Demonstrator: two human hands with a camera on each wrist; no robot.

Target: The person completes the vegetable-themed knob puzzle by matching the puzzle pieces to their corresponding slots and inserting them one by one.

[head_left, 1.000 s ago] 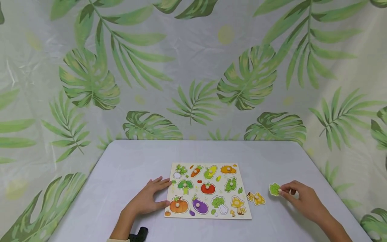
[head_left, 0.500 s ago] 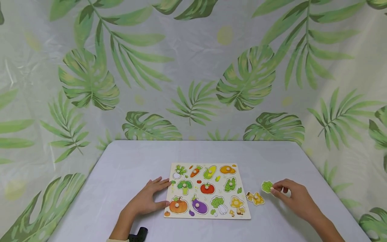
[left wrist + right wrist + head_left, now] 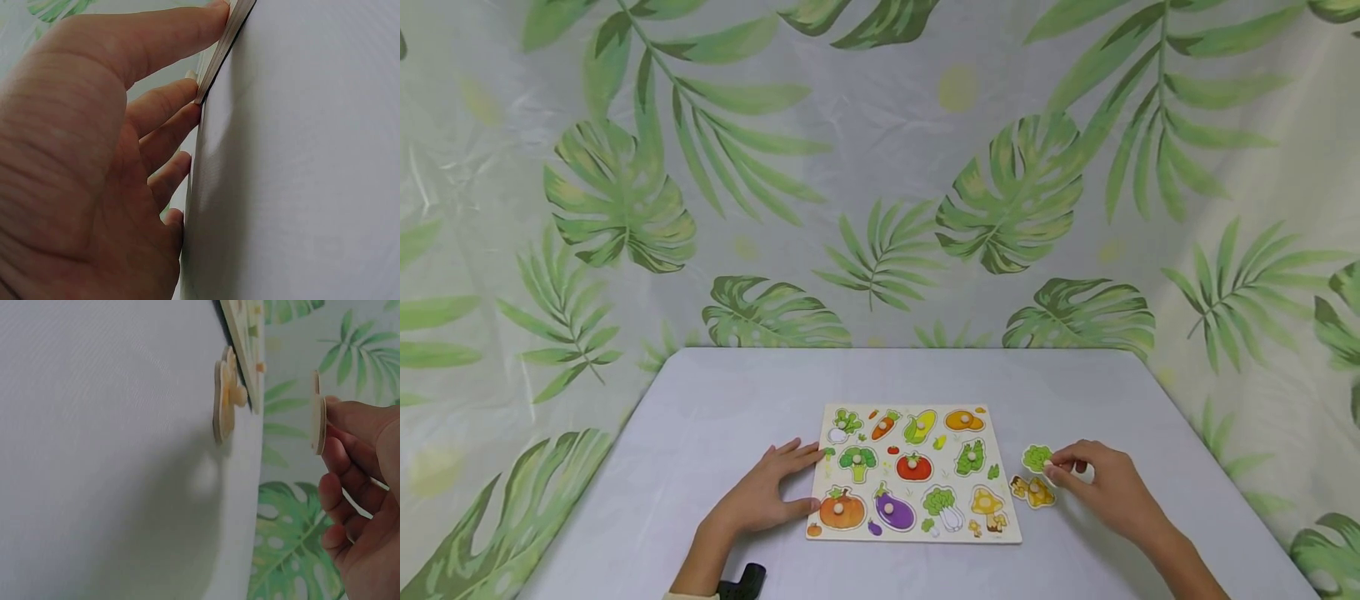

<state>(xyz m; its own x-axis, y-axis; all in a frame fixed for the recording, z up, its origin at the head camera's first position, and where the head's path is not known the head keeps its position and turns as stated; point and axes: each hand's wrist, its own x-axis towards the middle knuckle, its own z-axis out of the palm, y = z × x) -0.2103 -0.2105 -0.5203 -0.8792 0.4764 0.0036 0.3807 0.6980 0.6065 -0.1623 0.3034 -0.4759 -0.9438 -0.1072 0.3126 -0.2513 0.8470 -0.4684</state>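
My right hand [image 3: 1097,483] pinches a green leafy-vegetable puzzle piece [image 3: 1037,458], held off the table; in the right wrist view this piece [image 3: 319,422] shows edge-on at the fingertips. Just below it in the head view, a yellow mushroom puzzle piece [image 3: 1040,492] with a knob lies on the table, close to the right edge of the wooden vegetable puzzle board [image 3: 910,533]. My left hand [image 3: 765,492] lies at the board's left edge, fingers spread and extended, thumb and fingertips touching it. In the left wrist view the fingertips meet the board's edge [image 3: 222,53].
Knobbed pieces such as the pumpkin [image 3: 842,518], eggplant [image 3: 901,517] and tomato [image 3: 917,475] sit in the board. No knob shows on its leafy-vegetable [image 3: 943,504] and mushroom [image 3: 987,502] pictures. A white cloth covers the table [image 3: 760,383]; a leaf-patterned curtain [image 3: 880,167] stands behind.
My right hand has moved left with the leafy-vegetable piece, which now hovers by the mushroom piece near the board. My left hand has stayed at the board's edge.
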